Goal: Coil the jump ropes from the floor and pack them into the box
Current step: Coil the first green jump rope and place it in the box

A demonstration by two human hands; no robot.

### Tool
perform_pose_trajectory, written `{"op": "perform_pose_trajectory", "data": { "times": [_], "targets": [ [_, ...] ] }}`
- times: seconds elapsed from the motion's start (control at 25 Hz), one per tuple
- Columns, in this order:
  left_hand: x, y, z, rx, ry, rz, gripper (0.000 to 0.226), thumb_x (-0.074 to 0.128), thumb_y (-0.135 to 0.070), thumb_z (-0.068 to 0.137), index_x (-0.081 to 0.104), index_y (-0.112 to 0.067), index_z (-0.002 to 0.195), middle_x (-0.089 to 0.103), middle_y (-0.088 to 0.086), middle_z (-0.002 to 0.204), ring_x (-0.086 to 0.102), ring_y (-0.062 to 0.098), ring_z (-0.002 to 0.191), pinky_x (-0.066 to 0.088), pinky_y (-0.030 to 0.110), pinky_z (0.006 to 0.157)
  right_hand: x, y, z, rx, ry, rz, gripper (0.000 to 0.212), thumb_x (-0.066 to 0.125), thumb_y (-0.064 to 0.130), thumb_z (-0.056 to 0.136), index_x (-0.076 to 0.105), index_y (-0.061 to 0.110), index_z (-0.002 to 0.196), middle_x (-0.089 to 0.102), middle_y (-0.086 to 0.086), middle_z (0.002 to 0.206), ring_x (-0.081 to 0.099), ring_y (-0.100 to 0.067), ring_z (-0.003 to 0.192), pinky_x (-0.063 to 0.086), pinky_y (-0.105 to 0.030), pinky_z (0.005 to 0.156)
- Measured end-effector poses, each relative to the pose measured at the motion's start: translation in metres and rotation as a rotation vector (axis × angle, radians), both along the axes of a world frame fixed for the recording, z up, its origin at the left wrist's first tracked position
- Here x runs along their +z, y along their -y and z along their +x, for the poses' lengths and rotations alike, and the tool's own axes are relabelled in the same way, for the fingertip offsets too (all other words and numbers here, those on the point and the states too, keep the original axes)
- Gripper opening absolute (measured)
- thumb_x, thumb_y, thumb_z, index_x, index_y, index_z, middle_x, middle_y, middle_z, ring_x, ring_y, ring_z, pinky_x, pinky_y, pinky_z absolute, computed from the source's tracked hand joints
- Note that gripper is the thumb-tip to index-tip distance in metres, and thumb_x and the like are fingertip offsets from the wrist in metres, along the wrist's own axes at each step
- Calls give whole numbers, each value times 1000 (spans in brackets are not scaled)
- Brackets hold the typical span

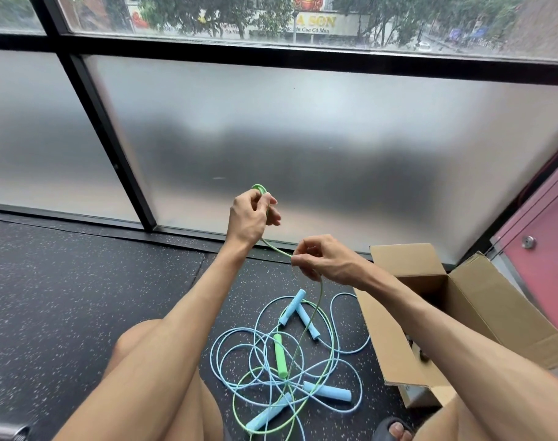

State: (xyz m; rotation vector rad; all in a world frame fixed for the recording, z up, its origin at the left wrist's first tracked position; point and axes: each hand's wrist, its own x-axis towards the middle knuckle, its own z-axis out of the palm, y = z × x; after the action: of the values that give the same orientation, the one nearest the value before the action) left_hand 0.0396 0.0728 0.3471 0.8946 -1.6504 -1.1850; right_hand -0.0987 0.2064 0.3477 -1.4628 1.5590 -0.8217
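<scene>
Both arms reach forward; left hand (250, 214) raised, gripping green rope (277, 249); right hand (322, 261) lower — pinching it.

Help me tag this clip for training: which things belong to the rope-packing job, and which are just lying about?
Job in hand:
green rope, gripped by the left hand and pinched by the right hand
blue ropes, tangled on the floor
cardboard box, open

Just there:
frosted window
sandal, on a foot
red door panel

The black speckled rubber floor (80, 281) carries a tangle of blue and green jump ropes (304, 329) near the middle, foam handles (327, 391) among the loops. An open cardboard box (481, 300) stands just right of them.
</scene>
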Motion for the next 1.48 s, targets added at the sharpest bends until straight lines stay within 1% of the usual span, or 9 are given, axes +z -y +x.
{"op": "perform_pose_trajectory", "data": {
  "times": [0.2, 0.32, 0.48, 0.72, 0.92, 1.04, 1.28, 1.36, 1.48],
  "targets": [
    [-5, -4, -4, -267, 419, -23, 35, 40, -16, 105, 65, -2, 84, 57, 7, 52, 53, 12, 40, 45, 25, 50, 10, 3, -2, -78, -93, -185, 20, 58, 15, 98, 68, 11, 81, 54, 2, 56, 44, -9, 48, 38, -25, 48],
    [-2, -14, -6, -459, 522, 56, 44, 35, -17, 106, 62, -4, 74, 48, 7, 46, 43, 15, 35, 36, 22, 42, 13, 7, -10, -154, -100, -285, 24, 56, 10, 99, 67, 14, 78, 51, 3, 54, 41, -11, 47, 34, -26, 47],
    [10, -22, -6, -539, 408, 300, 51, 34, -26, 106, 52, -7, 62, 29, -3, 42, 22, 10, 35, 21, 19, 39, 12, 10, -21, -250, -80, -359, 29, 55, 9, 98, 65, 20, 74, 50, 8, 49, 40, -9, 41, 33, -25, 45],
    [17, -23, 2, -768, 143, 493, 49, 38, -32, 104, 50, -15, 60, 21, -7, 44, 16, 11, 41, 13, 29, 46, 8, 15, -22, -310, -33, -391, 20, 55, 10, 99, 62, 10, 80, 52, 1, 53, 43, -10, 42, 36, -23, 44],
    [18, -18, 4, -821, -161, 605, 41, 36, -33, 106, 54, -10, 76, 22, -8, 49, 16, 9, 45, 12, 29, 52, -3, 12, -20, -190, 225, -46, 30, 38, 27, 107, 54, 3, 97, 65, -16, 76, 66, -27, 65, 54, -37, 65],
    [20, -12, 8, -780, -316, 629, 40, 34, -33, 107, 54, -11, 80, 24, -9, 51, 18, 8, 46, 13, 28, 53, -17, 8, -25, -29, 120, 193, 20, 48, 21, 103, 60, 6, 107, 73, -14, 100, 69, -22, 91, 54, -36, 83],
    [23, -4, 7, -605, -589, 663, 40, 30, -32, 107, 55, -8, 88, 35, -3, 58, 27, 10, 48, 29, 22, 50, -36, 3, -13, 6, 145, 320, 14, 58, 14, 98, 48, 12, 107, 72, -25, 99, 70, -34, 92, 55, -43, 87],
    [23, 1, 8, -481, -654, 644, 41, 29, -32, 107, 57, -7, 91, 39, -3, 60, 30, 11, 49, 32, 23, 52, -32, 4, -11, -46, 185, 281, 14, 54, 12, 100, 45, 5, 107, 71, -31, 91, 71, -44, 84, 59, -51, 81],
    [23, 13, 15, -288, -754, 629, 42, 29, -30, 108, 58, -7, 89, 44, -3, 58, 35, 10, 47, 34, 22, 50, -15, 7, -13, -134, 159, 200, 14, 55, 14, 100, 49, 2, 101, 67, -22, 74, 67, -33, 60, 59, -38, 54]
  ]
}}
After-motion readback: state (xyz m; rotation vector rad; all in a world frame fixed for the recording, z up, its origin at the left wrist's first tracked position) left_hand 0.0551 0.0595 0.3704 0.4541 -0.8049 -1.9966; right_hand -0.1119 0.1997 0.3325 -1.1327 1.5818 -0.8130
